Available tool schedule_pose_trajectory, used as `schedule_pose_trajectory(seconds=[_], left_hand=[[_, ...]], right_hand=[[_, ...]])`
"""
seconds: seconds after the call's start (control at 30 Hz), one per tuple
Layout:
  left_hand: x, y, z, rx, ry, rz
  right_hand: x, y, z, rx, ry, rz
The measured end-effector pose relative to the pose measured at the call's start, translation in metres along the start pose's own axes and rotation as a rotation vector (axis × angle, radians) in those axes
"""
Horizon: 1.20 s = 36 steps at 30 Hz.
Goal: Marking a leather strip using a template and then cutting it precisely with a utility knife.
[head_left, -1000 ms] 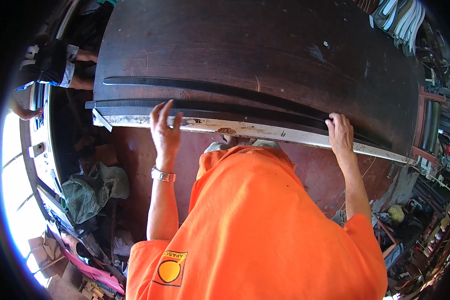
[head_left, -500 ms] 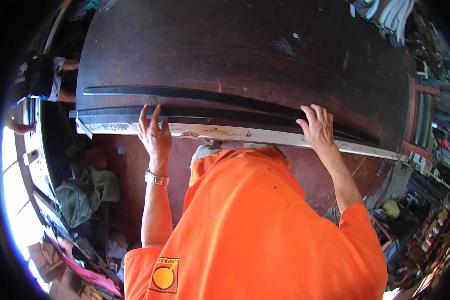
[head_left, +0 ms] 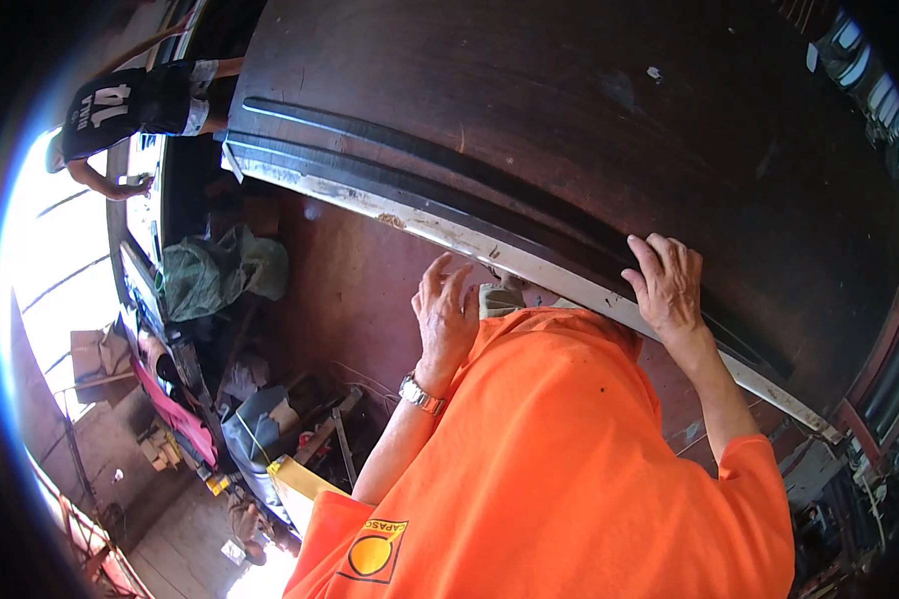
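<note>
Two long black strips, the upper one [head_left: 370, 133] and the lower one [head_left: 390, 187], lie lengthwise along the front of the dark tabletop [head_left: 569, 60], above its pale, stained front edge [head_left: 449, 236]. My right hand [head_left: 669, 282] rests on the strips toward their right portion, fingers bent and thumb apart. Off the front edge, close to my orange shirt [head_left: 529, 449], my left hand [head_left: 446, 307] hangs with loosely curled, separated fingers and nothing in them; it wears a steel watch [head_left: 422, 397].
A co-worker [head_left: 120, 110] in dark clothing is at a bench beyond the table's left end. Below lie green sacking [head_left: 205, 275], cardboard [head_left: 100, 359] and mixed clutter. Curved white pieces [head_left: 879, 100] sit at the back right; a dark roller [head_left: 884, 369] is at the right end.
The view has turned toward the left. My left hand has come off the lower strip and drawn back below the table edge. My right hand stays on the strips.
</note>
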State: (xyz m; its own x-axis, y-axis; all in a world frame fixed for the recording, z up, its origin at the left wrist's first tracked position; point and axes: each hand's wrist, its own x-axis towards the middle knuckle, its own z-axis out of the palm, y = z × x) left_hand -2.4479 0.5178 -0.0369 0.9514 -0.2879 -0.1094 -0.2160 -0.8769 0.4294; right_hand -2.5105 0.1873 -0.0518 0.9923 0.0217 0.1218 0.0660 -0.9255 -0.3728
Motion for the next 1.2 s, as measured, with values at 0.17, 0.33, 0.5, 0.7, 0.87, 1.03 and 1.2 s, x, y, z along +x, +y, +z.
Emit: schedule_pose_trajectory(seconds=[0.17, 0.33, 0.5, 0.7, 0.87, 1.03, 1.2], left_hand=[[-0.016, 0.008, 0.006, -0.087, -0.050, 0.013], [-0.029, 0.018, 0.010, -0.180, -0.075, -0.059], [-0.034, 0.035, 0.010, -0.280, -0.119, -0.066], [-0.029, 0.050, 0.001, -0.442, -0.248, -0.071], [-0.015, 0.056, 0.001, -0.318, -0.156, 0.018], [0.035, 0.074, -0.006, 0.010, 0.029, 0.294], [0.077, 0.047, -0.042, 0.040, -0.178, 0.526]], right_hand=[[0.020, 0.032, -0.001, -0.082, 0.048, -0.031], [0.030, 0.033, -0.020, -0.052, 0.099, 0.009], [0.009, -0.003, -0.005, 0.087, -0.067, -0.096], [0.003, -0.012, 0.006, 0.059, -0.114, -0.109], [0.009, -0.016, 0.008, 0.200, -0.140, -0.051], [0.014, -0.031, -0.016, 0.373, -0.148, -0.058], [0.024, -0.037, -0.091, 0.339, -0.229, -0.131]])
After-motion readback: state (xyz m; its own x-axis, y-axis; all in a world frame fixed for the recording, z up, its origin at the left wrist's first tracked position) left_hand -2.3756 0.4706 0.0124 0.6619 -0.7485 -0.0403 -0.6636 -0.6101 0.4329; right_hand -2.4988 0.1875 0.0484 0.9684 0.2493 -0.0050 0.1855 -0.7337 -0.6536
